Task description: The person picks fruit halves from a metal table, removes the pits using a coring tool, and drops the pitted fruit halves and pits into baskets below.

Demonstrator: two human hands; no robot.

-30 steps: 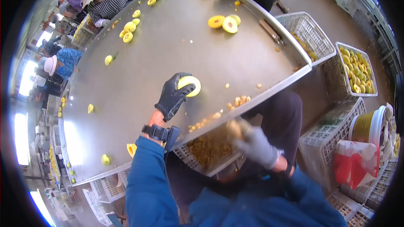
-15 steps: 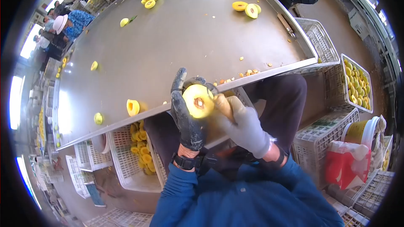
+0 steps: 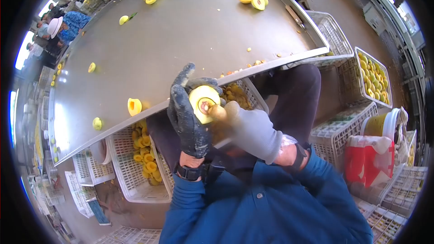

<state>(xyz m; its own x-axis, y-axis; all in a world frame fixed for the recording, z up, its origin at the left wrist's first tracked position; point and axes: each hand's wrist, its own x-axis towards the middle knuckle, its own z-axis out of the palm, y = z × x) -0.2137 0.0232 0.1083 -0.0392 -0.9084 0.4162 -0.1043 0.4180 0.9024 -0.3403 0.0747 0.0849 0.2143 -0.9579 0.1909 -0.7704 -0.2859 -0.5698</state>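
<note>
My left hand [image 3: 187, 113], in a dark, stained glove, cups a halved yellow peach [image 3: 197, 97] with its cut face turned up. A reddish-brown pit area shows in the middle of the flesh, with a dark ring around it. Closed in a pale grey glove, my right hand [image 3: 255, 129] presses against the peach from the right. At its fingertips is a blurred brown piece that looks like the handle of a small tool [image 3: 218, 112]; its working end is hidden. Both hands are just off the near edge of the metal table [image 3: 181, 31].
On the table lie peach halves [image 3: 258, 2], pit scraps along the edge and a wooden-handled tool [image 3: 294, 16]. Below stands a crate [image 3: 122, 171] of peach halves. To the right are a crate of whole fruit [image 3: 374, 79], a white bucket [image 3: 382, 122] and a red bag [image 3: 368, 160].
The view has shifted, so the table sits further left and up. My right hand has turned and its fingertips are now over the centre of the peach.
</note>
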